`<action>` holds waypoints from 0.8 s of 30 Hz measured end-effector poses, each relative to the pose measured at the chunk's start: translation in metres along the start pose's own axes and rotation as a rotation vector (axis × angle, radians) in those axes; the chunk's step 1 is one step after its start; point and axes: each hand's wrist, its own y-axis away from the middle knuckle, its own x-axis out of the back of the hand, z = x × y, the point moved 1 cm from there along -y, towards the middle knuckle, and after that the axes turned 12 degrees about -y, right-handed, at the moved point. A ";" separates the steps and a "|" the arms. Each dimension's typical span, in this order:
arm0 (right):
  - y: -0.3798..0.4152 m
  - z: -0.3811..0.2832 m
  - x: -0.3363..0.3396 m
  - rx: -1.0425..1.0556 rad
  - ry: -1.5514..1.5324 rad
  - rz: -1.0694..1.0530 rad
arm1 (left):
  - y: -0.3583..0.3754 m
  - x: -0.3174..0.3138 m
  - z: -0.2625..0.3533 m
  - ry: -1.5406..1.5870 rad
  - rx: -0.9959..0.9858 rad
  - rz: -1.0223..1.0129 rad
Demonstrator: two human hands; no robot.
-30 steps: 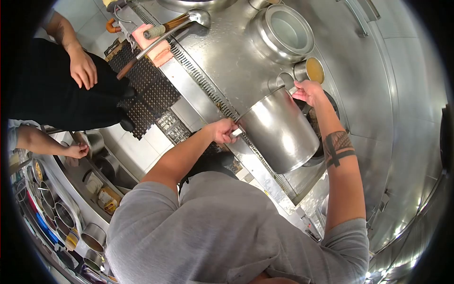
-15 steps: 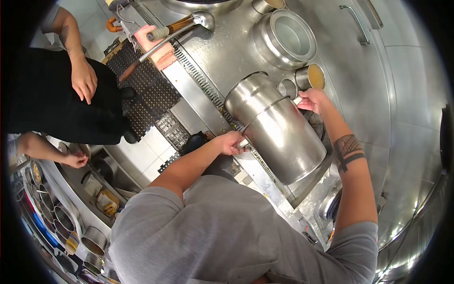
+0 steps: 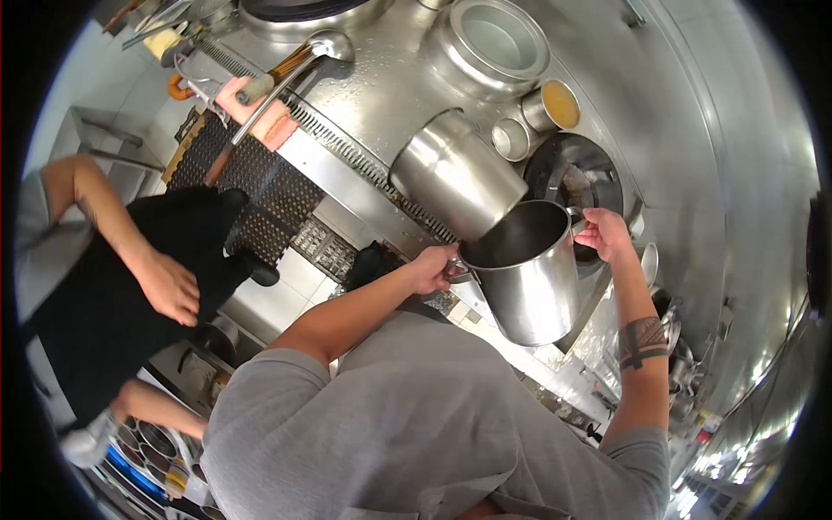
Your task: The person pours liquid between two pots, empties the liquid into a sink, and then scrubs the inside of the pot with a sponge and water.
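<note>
A tall stainless steel stockpot [image 3: 533, 290] is held by its two side handles in front of my body. Its dark open mouth faces up toward me. My left hand [image 3: 435, 269] is closed around the left handle, and my right hand [image 3: 601, 232] grips the right one. Just beyond the pot's rim stands a second steel pot [image 3: 455, 173] on the steel counter, partly overlapped by the held one. Past my right hand, a round black burner [image 3: 563, 165] shows.
A cup of yellow liquid [image 3: 559, 104], a small steel cup [image 3: 510, 139] and a wide steel container [image 3: 503, 43] stand at the back. A ladle [image 3: 286, 82] lies across the counter edge by a pink cloth [image 3: 260, 113]. At left, a person in a black apron [image 3: 130, 286] stands close.
Both hands have drawn the stockpot back, away from the second pot, and turned its mouth upward into view. The burner is now uncovered. The person at left has moved nearer, an arm reaching lower.
</note>
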 end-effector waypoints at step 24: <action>0.113 0.114 0.044 0.209 -0.090 0.195 | 0.091 -0.048 0.132 -1.586 -0.886 0.617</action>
